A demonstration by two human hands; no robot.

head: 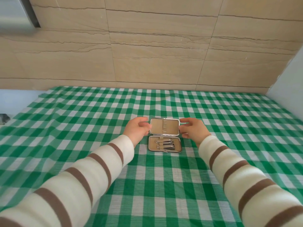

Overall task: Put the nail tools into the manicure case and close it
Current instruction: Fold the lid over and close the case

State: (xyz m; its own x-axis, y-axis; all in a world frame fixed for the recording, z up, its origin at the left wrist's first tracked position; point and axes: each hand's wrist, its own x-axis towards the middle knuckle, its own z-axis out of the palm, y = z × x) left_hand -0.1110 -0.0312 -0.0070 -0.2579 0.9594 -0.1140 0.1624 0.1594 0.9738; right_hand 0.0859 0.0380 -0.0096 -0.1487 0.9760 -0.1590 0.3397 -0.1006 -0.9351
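Note:
A small tan manicure case [164, 134] with a metal rim lies open on the checked cloth. Its lid [157, 126] is raised and tilted, with empty elastic loops. The lower half holds silver nail clippers [165, 143] strapped in place. My left hand [137, 128] touches the lid's left edge with curled fingers. My right hand [191, 127] holds the lid's right edge between thumb and fingers. Both arms wear white sleeves with brown stripes.
A green and white checked tablecloth [114, 161] covers the table. A beige tiled wall [147, 54] rises right behind the table's far edge. A white wall [291, 76] stands at the right.

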